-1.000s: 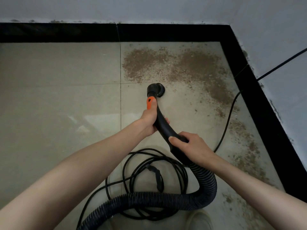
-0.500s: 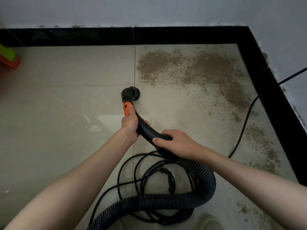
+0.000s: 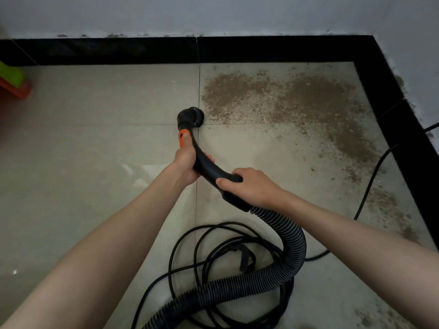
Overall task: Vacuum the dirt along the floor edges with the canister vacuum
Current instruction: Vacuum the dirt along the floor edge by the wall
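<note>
A black curved vacuum handle (image 3: 206,166) with an orange switch (image 3: 183,136) ends in a round brush nozzle (image 3: 190,117) that sits on the tiled floor at the left edge of a brown dirt patch (image 3: 292,98). My left hand (image 3: 186,160) grips the handle just behind the switch, thumb lying on the orange part. My right hand (image 3: 249,186) grips the handle's rear end where the ribbed black hose (image 3: 285,257) joins. The dirt spreads toward the corner and down along the right skirting (image 3: 403,143). The canister itself is out of view.
A coiled black power cord (image 3: 213,252) lies on the floor under the hose, and one strand (image 3: 370,186) runs up to the right wall. Black skirting (image 3: 118,52) lines the far wall. A green and orange object (image 3: 14,81) sits at the left edge.
The nozzle has slid left along the near edge of the dirt to its left end, and my view has turned left. Both hands keep the same grip.
</note>
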`<control>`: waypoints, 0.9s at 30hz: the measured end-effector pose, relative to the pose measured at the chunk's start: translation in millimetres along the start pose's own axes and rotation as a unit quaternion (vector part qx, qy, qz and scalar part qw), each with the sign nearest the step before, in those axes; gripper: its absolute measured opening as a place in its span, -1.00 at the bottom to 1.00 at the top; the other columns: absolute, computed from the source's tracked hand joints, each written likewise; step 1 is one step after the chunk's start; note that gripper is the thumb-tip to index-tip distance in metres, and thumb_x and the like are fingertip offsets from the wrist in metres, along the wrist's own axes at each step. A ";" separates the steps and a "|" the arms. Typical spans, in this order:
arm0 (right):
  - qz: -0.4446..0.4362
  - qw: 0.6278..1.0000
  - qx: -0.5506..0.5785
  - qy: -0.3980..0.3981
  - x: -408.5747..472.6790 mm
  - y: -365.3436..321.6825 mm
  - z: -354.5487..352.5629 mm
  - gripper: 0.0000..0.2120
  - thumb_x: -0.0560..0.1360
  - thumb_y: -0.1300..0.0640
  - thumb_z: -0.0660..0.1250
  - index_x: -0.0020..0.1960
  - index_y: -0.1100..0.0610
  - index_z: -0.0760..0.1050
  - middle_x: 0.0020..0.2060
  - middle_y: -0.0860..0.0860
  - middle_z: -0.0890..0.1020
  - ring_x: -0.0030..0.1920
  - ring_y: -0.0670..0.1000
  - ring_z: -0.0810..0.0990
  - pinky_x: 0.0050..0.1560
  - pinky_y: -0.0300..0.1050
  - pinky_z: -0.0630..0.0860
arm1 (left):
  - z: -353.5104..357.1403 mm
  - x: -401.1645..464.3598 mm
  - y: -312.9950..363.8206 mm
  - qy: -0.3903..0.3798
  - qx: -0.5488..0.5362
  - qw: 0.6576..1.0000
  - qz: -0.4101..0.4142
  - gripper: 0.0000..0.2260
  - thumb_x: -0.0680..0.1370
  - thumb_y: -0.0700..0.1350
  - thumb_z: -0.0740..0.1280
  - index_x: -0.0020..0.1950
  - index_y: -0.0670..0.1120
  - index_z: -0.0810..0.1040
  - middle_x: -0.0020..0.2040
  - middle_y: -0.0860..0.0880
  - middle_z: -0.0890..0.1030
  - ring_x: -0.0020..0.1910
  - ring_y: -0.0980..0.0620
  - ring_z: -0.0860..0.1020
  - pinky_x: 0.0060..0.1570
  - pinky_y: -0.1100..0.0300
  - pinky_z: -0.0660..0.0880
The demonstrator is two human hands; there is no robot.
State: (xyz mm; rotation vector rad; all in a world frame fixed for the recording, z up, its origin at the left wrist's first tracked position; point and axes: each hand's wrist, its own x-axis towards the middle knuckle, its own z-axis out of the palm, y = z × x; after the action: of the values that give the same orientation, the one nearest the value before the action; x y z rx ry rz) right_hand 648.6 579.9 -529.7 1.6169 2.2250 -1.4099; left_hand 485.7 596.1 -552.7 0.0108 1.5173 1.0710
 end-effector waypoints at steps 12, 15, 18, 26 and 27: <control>-0.043 0.992 0.114 0.038 -33.6 9.2 -7.8 -0.68 0.42 -0.22 0.42 -0.02 0.01 0.58 -0.22 -0.01 0.67 -0.31 -0.08 0.63 -0.31 -0.12 0.61 | 12.8 -24.6 2.4 0.024 0.002 0.999 0.041 -0.40 0.59 0.27 0.12 0.41 -0.17 0.26 -0.01 -0.16 0.52 -0.30 -0.04 0.54 -0.55 0.21 0.51; -0.045 0.983 0.175 0.002 -43.4 7.6 -8.8 -0.76 0.45 -0.12 0.43 -0.04 0.04 0.61 -0.28 -0.03 0.65 -0.41 -0.15 0.59 -0.41 -0.24 0.50 | 7.0 -35.2 -3.4 0.040 0.003 0.998 0.039 -0.42 0.60 0.25 0.11 0.42 -0.16 0.25 -0.08 -0.15 0.49 -0.26 -0.07 0.56 -0.59 0.22 0.49; -0.034 0.986 0.159 -0.030 -51.3 6.3 -10.8 -0.73 0.46 -0.13 0.40 -0.02 0.08 0.62 -0.24 0.01 0.66 -0.40 -0.12 0.59 -0.39 -0.23 0.51 | 4.4 -46.7 -15.1 0.051 -0.010 0.999 0.002 -0.44 0.62 0.21 0.11 0.44 -0.18 0.22 -0.08 -0.17 0.49 -0.23 -0.07 0.54 -0.48 0.11 0.47; -0.022 0.965 0.252 -0.072 -61.3 -3.2 -79.7 -0.71 0.48 -0.12 0.39 -0.10 0.12 0.61 -0.37 0.10 0.66 -0.48 0.09 0.61 -0.54 -0.20 0.49 | 47.1 -66.3 22.7 -0.010 -0.033 0.999 0.021 -0.62 0.62 0.15 0.16 0.19 -0.15 0.32 -0.09 -0.13 0.52 -0.19 -0.06 0.54 -0.48 0.14 0.48; -0.024 0.964 0.256 -0.064 -59.5 -5.0 -84.4 -0.71 0.48 -0.13 0.39 -0.13 0.11 0.61 -0.37 0.12 0.66 -0.48 0.10 0.61 -0.53 -0.18 0.49 | 52.0 -66.2 29.0 -0.016 -0.035 0.999 0.030 -0.61 0.62 0.16 0.17 0.20 -0.15 0.33 -0.09 -0.13 0.52 -0.19 -0.06 0.54 -0.51 0.17 0.49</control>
State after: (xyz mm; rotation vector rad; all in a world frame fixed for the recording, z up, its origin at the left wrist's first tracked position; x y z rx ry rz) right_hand 708.8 593.9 -446.9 1.5315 1.9408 -2.1713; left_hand 529.5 606.8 -476.0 0.0251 1.4579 1.1657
